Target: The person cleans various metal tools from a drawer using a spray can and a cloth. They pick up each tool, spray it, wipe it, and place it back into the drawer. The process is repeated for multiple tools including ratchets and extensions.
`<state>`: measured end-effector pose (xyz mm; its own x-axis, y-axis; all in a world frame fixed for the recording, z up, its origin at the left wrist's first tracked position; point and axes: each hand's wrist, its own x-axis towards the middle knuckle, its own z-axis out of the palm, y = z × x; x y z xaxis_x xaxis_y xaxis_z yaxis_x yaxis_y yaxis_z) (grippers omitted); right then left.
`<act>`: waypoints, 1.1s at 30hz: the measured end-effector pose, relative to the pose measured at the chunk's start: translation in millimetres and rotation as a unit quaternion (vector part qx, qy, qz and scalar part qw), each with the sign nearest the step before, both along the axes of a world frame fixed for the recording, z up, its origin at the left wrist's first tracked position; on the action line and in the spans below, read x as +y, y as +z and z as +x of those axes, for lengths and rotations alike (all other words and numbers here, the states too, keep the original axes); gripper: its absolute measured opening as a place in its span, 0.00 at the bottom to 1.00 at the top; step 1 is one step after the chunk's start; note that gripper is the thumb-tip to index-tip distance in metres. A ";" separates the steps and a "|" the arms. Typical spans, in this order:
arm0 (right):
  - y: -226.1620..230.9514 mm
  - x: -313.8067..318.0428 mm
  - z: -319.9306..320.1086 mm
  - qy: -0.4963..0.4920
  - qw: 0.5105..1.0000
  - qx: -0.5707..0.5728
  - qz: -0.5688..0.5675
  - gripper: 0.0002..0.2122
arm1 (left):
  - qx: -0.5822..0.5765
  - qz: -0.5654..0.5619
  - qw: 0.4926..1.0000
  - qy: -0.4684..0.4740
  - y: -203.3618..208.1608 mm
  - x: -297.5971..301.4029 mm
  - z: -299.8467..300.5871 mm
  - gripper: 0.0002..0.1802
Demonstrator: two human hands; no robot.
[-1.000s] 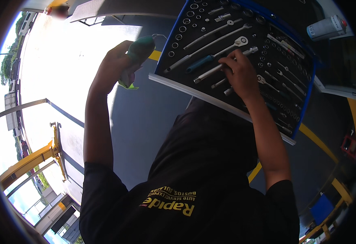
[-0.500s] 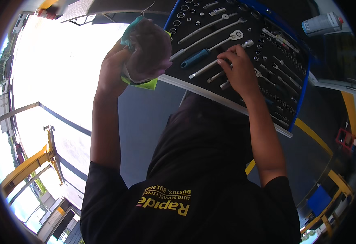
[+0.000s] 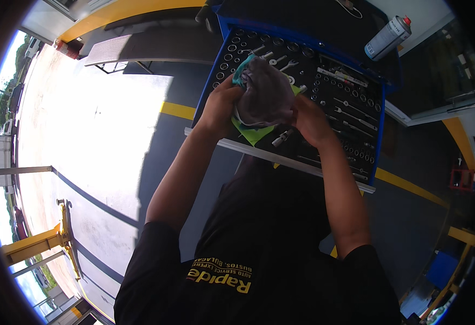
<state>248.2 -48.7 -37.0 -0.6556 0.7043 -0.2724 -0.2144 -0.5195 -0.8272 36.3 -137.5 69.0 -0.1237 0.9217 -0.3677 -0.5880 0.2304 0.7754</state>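
Observation:
My left hand [image 3: 219, 111] is closed on a bundled cloth [image 3: 264, 95], mostly greyish purple with teal and bright yellow-green parts. The bundle is held over an open drawer of hand tools [image 3: 297, 154]. At its right edge is my right hand [image 3: 310, 120], fingers curled in against the cloth. Their tips are partly hidden, so what they grip does not show. A silver tool end [image 3: 302, 88] shows just above those fingers. Below the cloth lies a short metal joint piece [image 3: 282, 138]. The cloth covers much of the drawer's left half.
Sockets [image 3: 232, 49] and small wrenches [image 3: 357, 116] sit in the drawer's black insert. A spray can [image 3: 388, 38] with a red cap stands on the blue cabinet behind. A bench [image 3: 113, 51] is at the far left; a yellow metal frame [image 3: 37, 244] stands lower left.
My right hand has moved from a bar in the drawer to the cloth's edge. My left hand has brought the cloth rightward and down over the drawer. The whole view has shifted.

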 end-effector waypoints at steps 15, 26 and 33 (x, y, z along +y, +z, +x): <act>2.6 -57.0 97.2 -0.136 0.988 0.056 -0.045 0.20 | 0.311 0.219 0.902 -0.204 -92.8 12.9 41.8 0.27; 86.8 -22.6 103.7 -0.356 0.912 -0.140 0.149 0.25 | 0.597 0.022 0.799 0.058 -64.2 -41.2 -106.6 0.16; -4.0 -60.0 -105.7 -0.021 0.848 -0.236 0.473 0.21 | 0.533 0.122 0.832 0.093 -132.5 -78.4 -120.0 0.17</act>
